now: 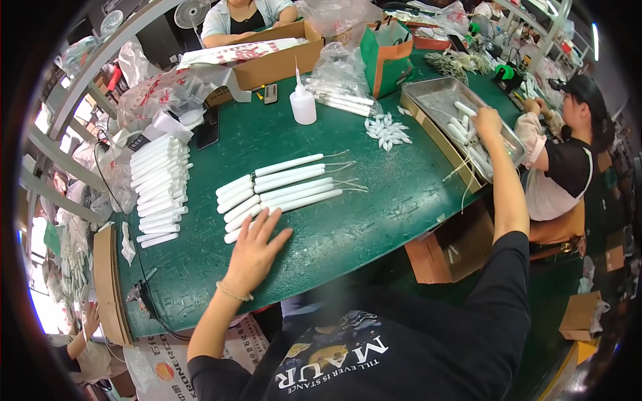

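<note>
My left hand lies on the table with its fingers spread, fingertips at the nearest of several white candle-like sticks. These lie side by side, shorter thick white tubes at their left ends and thin pale wires trailing from their right ends. My right hand reaches into a metal tray at the right. Its fingers are closed at the end of a white tube; the fingertips are partly hidden. More white tubes and loose wires lie in the tray below that hand.
A stack of white sticks lies at the left beside a black phone. Behind are a white squeeze bottle, small white pieces, a green bag and a cardboard box. Co-workers sit opposite and at the right.
</note>
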The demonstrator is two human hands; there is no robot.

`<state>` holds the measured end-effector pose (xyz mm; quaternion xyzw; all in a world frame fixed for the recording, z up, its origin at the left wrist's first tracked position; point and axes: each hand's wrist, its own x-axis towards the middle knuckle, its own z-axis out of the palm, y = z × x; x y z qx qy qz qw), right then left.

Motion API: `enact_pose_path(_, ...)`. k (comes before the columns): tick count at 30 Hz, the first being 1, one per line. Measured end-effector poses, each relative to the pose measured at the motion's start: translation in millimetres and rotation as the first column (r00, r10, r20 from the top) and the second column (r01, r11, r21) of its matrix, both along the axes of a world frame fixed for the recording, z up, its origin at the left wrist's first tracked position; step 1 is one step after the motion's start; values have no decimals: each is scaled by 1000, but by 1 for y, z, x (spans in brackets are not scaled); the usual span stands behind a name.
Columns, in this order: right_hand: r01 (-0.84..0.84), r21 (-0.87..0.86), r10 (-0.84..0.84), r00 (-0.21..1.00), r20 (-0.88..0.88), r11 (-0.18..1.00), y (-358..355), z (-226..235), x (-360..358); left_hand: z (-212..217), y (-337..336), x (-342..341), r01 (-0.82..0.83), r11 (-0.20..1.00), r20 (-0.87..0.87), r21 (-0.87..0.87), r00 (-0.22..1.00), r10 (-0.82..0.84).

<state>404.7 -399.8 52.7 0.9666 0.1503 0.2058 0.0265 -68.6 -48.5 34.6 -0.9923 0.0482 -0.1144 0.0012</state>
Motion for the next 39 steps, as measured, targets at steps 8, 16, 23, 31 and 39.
enact_pose_path(8,-403,762,264,914,307,508,3,85,-39,6,-33,-12,12,883,105,-470,994,42)
enact_pose_path(16,-213,969,743,667,51,125,116,78,-266,24,-90,28,65,16,62,-998,989,-135)
enact_pose_path(23,221,971,984,125,-125,95,156,4,-356,3,-91,24,26,-489,-24,-872,995,95)
enact_pose_path(31,616,751,967,220,125,-237,164,-41,-385,-9,-78,1,36,-451,-78,-892,970,232)
enact_pose_path(39,775,631,999,34,-4,-24,147,-44,-386,-4,-74,-2,127,-325,0,-937,932,363)
